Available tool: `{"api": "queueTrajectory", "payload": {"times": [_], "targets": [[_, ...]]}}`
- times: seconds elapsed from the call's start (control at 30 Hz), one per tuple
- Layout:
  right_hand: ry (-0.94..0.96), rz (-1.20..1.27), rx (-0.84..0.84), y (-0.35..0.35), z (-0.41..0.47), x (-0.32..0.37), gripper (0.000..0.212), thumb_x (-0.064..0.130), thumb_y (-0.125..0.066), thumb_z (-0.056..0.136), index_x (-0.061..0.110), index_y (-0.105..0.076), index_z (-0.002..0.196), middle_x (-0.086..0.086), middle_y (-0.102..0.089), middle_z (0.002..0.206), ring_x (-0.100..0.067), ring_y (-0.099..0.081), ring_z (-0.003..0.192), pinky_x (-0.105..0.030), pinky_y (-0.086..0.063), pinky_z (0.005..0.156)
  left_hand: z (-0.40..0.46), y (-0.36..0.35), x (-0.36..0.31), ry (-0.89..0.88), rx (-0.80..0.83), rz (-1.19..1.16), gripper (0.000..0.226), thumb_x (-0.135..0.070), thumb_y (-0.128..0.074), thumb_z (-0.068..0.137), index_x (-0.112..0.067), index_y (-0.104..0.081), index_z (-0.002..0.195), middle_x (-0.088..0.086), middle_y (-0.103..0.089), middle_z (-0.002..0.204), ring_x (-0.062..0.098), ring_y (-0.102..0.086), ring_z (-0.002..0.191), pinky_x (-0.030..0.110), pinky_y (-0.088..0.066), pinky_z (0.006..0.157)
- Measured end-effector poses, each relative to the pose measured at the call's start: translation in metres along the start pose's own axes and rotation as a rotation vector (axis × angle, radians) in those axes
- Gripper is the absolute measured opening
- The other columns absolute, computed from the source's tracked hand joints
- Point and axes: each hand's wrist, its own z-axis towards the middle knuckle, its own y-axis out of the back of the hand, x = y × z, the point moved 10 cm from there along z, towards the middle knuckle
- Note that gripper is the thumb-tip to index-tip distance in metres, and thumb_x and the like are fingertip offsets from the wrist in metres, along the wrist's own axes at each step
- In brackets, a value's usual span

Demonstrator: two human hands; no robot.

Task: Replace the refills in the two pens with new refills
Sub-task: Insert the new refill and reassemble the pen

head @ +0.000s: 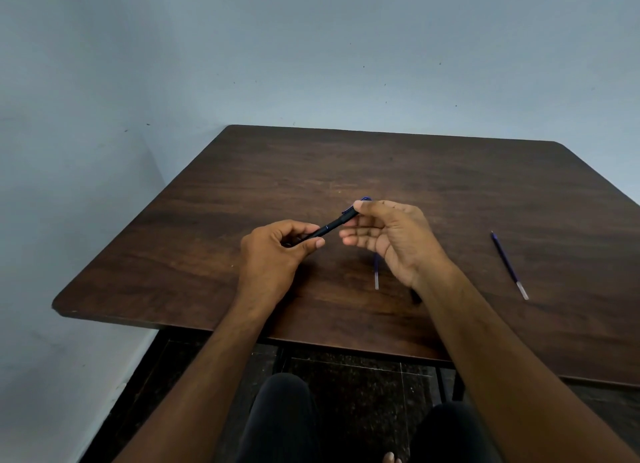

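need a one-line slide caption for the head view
Both hands hold a dark pen above the wooden table; two refills lie on it, one at right.

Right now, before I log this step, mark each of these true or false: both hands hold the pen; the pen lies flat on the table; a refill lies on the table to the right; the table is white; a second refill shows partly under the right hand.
1. Both hands hold the pen. True: the left hand grips one end of the pen and the right hand pinches the other.
2. The pen lies flat on the table. False: it is held above the table.
3. A refill lies on the right. True: the right refill.
4. The table is white. False: dark brown wood.
5. A second refill shows partly under the right hand. True: the near refill.
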Motion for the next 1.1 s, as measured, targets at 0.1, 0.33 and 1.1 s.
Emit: {"api": "queueTrajectory", "payload": {"times": [0.1, 0.33, 1.1], "targets": [[0.0, -0.019, 0.012, -0.001, 0.001, -0.002, 0.018, 0.007, -0.071, 0.09, -0.009, -0.069, 0.095, -0.024, -0.075, 0.081, -0.037, -0.075, 0.077, -0.036, -0.062, 0.064, 0.0, 0.0, -0.001, 0.008, -0.005, -0.006, 0.024, -0.022, -0.09, 0.073, -0.034, -0.079, 0.09, -0.024, -0.076, 0.084, -0.004, -0.071, 0.079, 0.015, -0.056, 0.077], [0.008, -0.066, 0.024, -0.004, 0.001, -0.004, 0.013, 0.0, -0.072, 0.087, -0.01, -0.07, 0.096, -0.027, -0.075, 0.089, -0.031, -0.075, 0.074, -0.033, -0.062, 0.065, -0.001, 0.001, -0.002, 0.009, 0.001, 0.02, 0.023, -0.022, -0.089, 0.073, -0.031, -0.08, 0.092, -0.021, -0.077, 0.083, -0.005, -0.071, 0.08, 0.015, -0.056, 0.077], [0.05, -0.144, -0.044, -0.012, -0.006, -0.007, 0.011, -0.001, -0.068, 0.091, -0.012, -0.071, 0.092, -0.028, -0.075, 0.084, -0.032, -0.075, 0.073, -0.032, -0.063, 0.066, -0.003, 0.008, -0.015, -0.078, -0.058, 0.114, 0.015, -0.009, -0.087, 0.075, -0.015, -0.08, 0.087, -0.008, -0.074, 0.084, -0.002, -0.067, 0.079, 0.006, -0.045, 0.071]]}}
